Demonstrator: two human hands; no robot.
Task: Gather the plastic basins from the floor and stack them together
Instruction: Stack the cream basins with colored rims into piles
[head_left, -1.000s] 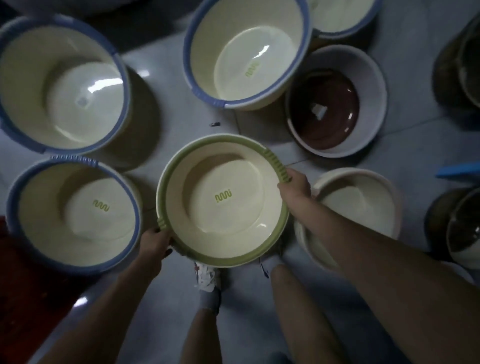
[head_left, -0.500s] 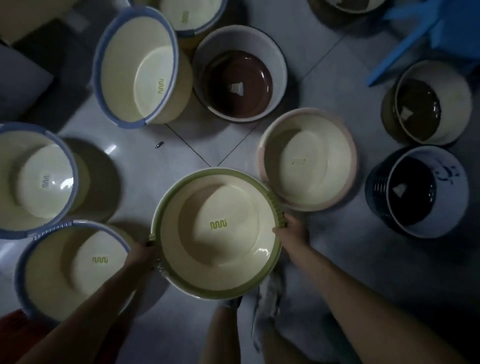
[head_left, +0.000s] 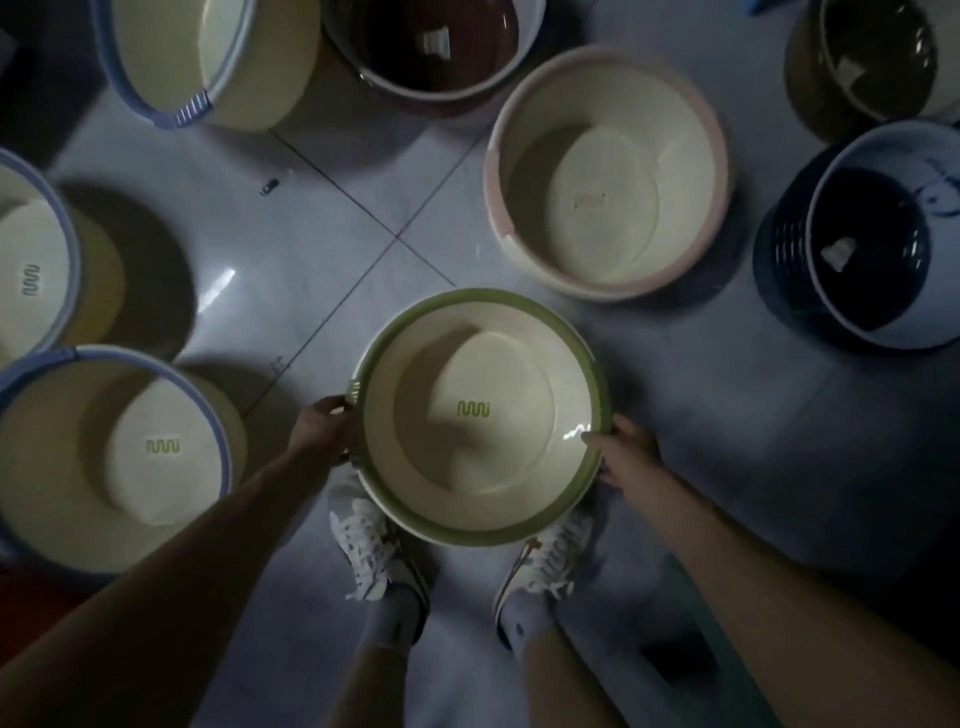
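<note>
The left hand (head_left: 323, 431) gripped the ribbed handle on the left rim of the green-rimmed basin (head_left: 480, 415), fingers curled closed around it. The basin hung level between both hands, above the shoes (head_left: 369, 545) and clear of the floor (head_left: 332, 249). The right hand (head_left: 626, 457) clasped the opposite rim. The pink-rimmed basin (head_left: 608, 171) stood ahead and rightward, nearer the right hand, likely the next nesting target.

no readable words or numbers, green wavy-line logo on floor of green-rimmed cream plastic basin (head_left: 480, 415), same logo in two blue-rimmed cream plastic basins (head_left: 111, 457), faint unreadable mark in pink-rimmed cream plastic basin (head_left: 605, 171)
</note>
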